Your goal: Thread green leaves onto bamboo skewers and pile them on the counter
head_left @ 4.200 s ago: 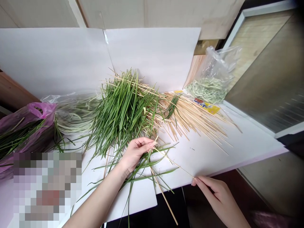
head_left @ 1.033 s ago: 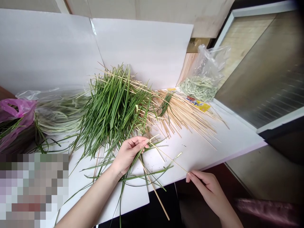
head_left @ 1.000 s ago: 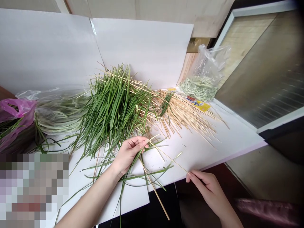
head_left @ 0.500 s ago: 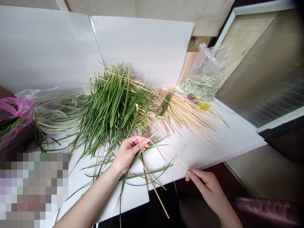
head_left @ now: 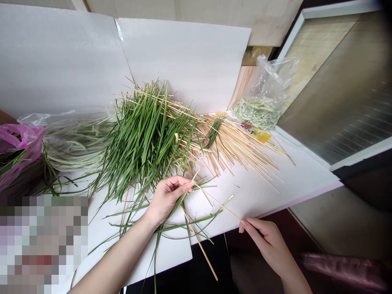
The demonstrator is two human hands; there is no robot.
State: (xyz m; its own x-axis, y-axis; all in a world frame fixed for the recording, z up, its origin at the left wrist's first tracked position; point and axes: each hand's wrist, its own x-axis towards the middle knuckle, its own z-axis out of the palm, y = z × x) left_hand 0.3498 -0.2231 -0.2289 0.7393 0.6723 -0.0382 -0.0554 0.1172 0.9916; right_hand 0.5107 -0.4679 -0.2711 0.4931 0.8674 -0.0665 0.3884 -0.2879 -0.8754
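My left hand (head_left: 171, 196) pinches green leaf blades between thumb and fingers, and their pale tip sticks up past the fingertips. Between my two hands runs a thin wooden stick (head_left: 219, 202), its left end at my left fingertips. My right hand (head_left: 263, 239) is closed on the stick's other end, over the table's front edge. Behind my left hand rises a large heap of long green leaves (head_left: 143, 139). A thicker stick (head_left: 200, 243) slants from under my left hand past the edge. Loose blades (head_left: 196, 222) lie around it.
Many wooden skewers (head_left: 241, 147) are spread right of the heap. Clear bags stand at the back right (head_left: 260, 106) and left (head_left: 76, 143), with a pink bag (head_left: 30, 139) at far left. White panels (head_left: 183, 61) back the white table (head_left: 263, 196). A framed pane (head_left: 339, 90) leans right.
The pale leaf tip at my left fingertips has turned more upright. Both hands keep their hold and have hardly moved.
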